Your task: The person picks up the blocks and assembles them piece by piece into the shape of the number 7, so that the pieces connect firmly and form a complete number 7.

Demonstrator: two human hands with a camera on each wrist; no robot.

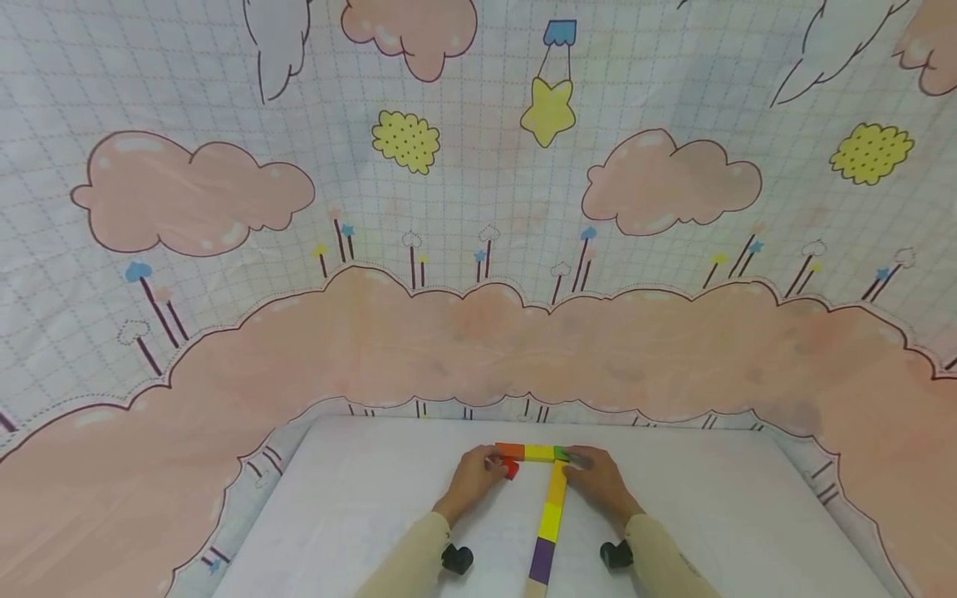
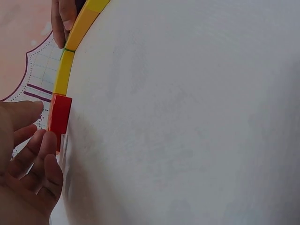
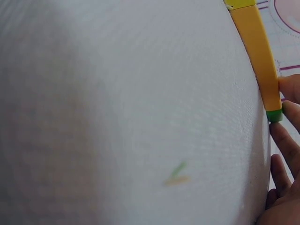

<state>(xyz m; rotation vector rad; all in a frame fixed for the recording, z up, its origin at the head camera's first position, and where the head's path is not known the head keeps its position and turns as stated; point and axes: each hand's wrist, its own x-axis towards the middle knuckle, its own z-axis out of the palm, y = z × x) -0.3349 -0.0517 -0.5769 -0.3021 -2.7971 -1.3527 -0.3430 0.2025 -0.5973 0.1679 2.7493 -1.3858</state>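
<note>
In the head view my left hand (image 1: 473,480) holds a small red block (image 1: 511,469) at its fingertips, tilted against the near side of an orange-red block (image 1: 512,451). From there a crosswise row continues with a yellow block (image 1: 539,453) and ends in a green block (image 1: 561,453). My right hand (image 1: 598,480) touches the green end; its thumb rests beside an orange-yellow block (image 1: 557,475). That block heads a second row running toward me. In the right wrist view fingertips meet the green block (image 3: 274,115). The left wrist view shows the red block (image 2: 60,114) beside the left fingertips.
The second row continues with a yellow block (image 1: 549,522), a purple block (image 1: 542,561) and a tan block (image 1: 535,589). Everything lies on a white tabletop (image 1: 359,490). Beyond its far edge hangs a cloud-patterned cloth (image 1: 478,349). Dark camera mounts sit at both wrists.
</note>
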